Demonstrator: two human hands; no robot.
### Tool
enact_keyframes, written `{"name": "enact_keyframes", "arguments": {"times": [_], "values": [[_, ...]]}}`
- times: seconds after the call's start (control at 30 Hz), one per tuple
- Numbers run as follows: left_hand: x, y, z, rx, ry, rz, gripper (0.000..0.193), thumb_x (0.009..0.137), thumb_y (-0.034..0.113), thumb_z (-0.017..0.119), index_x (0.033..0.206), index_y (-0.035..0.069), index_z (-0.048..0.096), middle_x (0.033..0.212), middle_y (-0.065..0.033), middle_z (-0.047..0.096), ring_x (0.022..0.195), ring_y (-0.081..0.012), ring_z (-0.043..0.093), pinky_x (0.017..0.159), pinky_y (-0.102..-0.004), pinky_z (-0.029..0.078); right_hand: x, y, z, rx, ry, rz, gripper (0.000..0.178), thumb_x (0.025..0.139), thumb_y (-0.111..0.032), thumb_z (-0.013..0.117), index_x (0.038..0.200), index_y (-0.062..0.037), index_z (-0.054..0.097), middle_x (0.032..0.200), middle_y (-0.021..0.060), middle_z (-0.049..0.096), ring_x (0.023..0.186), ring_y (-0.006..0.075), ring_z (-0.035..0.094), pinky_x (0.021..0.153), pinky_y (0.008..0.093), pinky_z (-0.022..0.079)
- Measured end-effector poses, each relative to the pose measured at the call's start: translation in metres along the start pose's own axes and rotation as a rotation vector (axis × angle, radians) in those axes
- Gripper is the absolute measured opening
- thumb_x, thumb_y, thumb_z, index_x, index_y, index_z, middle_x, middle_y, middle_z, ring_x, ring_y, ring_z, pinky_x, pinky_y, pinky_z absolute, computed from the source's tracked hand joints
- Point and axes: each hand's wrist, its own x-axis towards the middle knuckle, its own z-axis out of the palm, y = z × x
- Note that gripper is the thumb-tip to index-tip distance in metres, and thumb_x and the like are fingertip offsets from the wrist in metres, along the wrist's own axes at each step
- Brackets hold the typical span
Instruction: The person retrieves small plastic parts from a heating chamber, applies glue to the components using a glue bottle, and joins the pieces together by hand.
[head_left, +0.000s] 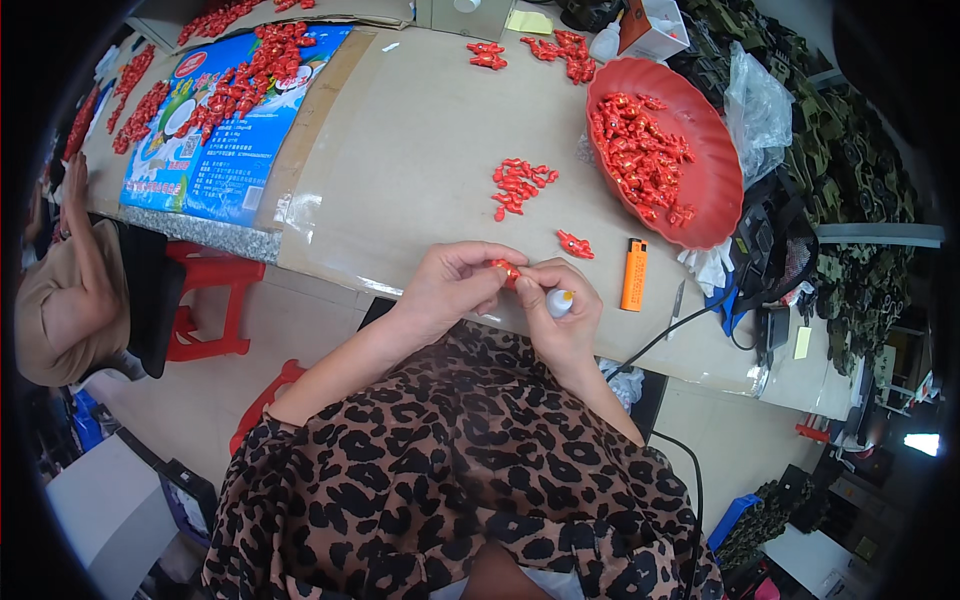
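Close to the table's near edge, my left hand [455,290] pinches a small red figurine [507,270] between thumb and fingers. My right hand [566,318] meets it there, its fingertips on the same figurine. A small white bottle [559,302] with a yellowish tip is tucked in the right palm under the curled fingers. A single red figurine [575,244] lies just beyond my right hand. Farther off is a loose group of small red pieces [520,186]. To the right of my hands rests an orange lighter [634,275].
A red scalloped bowl [722,190] full of red figurines is tilted at the right. Beside it are white gloves [708,268], a thin blade [678,302] and a black cable [655,340]. A blue cardboard sheet [225,165] bears more figurines. Another person's arm [92,265] is at the left.
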Motion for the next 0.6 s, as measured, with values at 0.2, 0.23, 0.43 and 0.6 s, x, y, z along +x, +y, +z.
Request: {"name": "enact_keyframes", "arguments": {"times": [0.2,0.23,0.43,0.6], "values": [[-0.0010,-0.0016,-0.0019,0.053,-0.047,0.019,0.020,0.080,0.000,0.048,0.098,-0.001,0.056,0.068,0.0032,0.052,0.054,0.0001,0.042,0.047,-0.0135,0.033,-0.0009,0.0014,-0.0009,0.008,-0.009,0.033,0.002,0.073,0.000,0.058,0.074,0.0012,0.056,0.067,0.0065,0.054,0.061,0.0116,0.050,0.056,0.0221,0.039],[-0.0008,-0.0015,-0.0011,0.063,-0.044,0.024,0.020,0.080,0.000,0.047,0.098,-0.001,0.056,0.068,0.0037,0.052,0.055,0.0006,0.042,0.047,-0.0132,0.033,-0.0011,0.0015,-0.0009,0.012,-0.011,0.035,0.002,0.073,0.000,0.058,0.074,0.0013,0.056,0.067,0.0065,0.054,0.061,0.0115,0.050,0.056,0.0221,0.039],[-0.0017,0.0021,0.0043,0.101,-0.018,0.046,0.020,0.081,-0.002,0.044,0.099,-0.002,0.055,0.066,0.0003,0.050,0.052,-0.0040,0.041,0.047,-0.0166,0.034,-0.0005,0.0010,0.0000,0.018,0.000,0.040,0.003,0.073,-0.001,0.058,0.073,0.0012,0.056,0.067,0.0058,0.054,0.061,0.0112,0.050,0.056,0.0219,0.039],[-0.0009,0.0008,0.0015,0.107,-0.012,0.035,0.021,0.081,-0.002,0.046,0.100,-0.002,0.054,0.065,0.0013,0.049,0.051,-0.0031,0.040,0.046,-0.0164,0.033,-0.0007,0.0028,0.0002,0.067,0.023,0.118,0.004,0.074,-0.002,0.058,0.073,0.0012,0.056,0.067,0.0046,0.054,0.061,0.0098,0.049,0.056,0.0213,0.038]]}}
